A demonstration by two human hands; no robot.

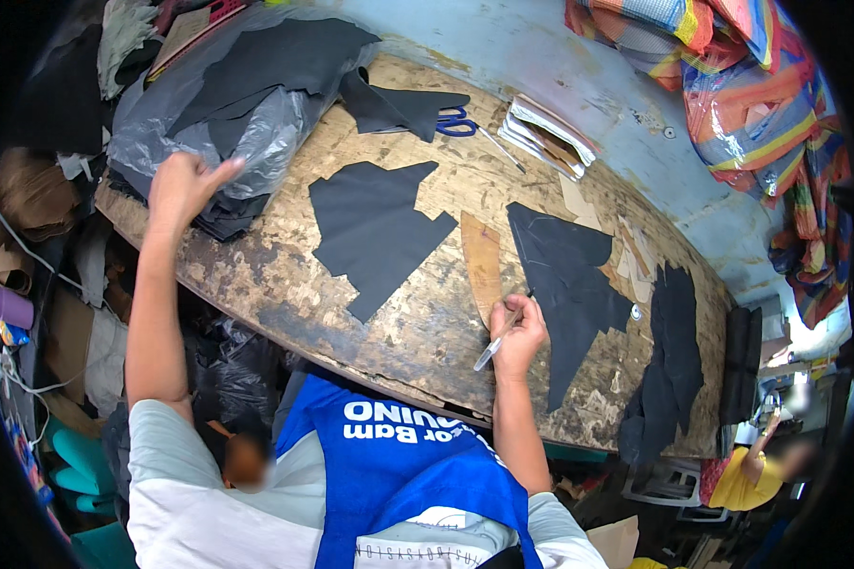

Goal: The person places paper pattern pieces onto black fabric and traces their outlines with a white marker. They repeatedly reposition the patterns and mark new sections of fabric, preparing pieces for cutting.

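At the table's left, my left hand (182, 188) is closed on the edge of a clear plastic bag (280, 123), thumb sticking out; its fingertips are partly hidden. Large black leather-like sheets (266, 66) lie in and on this bag. My right hand (520, 334) grips a slim pen (496, 349) with a clear end pointing down toward me. Just right of that hand lies a cut black piece (562, 284) with faint pale lines. A tan pattern piece (481, 261) is directly beyond the hand. Another black piece (375, 228) lies flat between my hands.
Blue-handled scissors (457, 123) sit under a folded black scrap (403, 102), beside another pen (501, 150) and a white paper stack (546, 137). More black pieces (669, 360) overhang the worn wooden table (275, 275) at right. A person in yellow (754, 479) is farther off.
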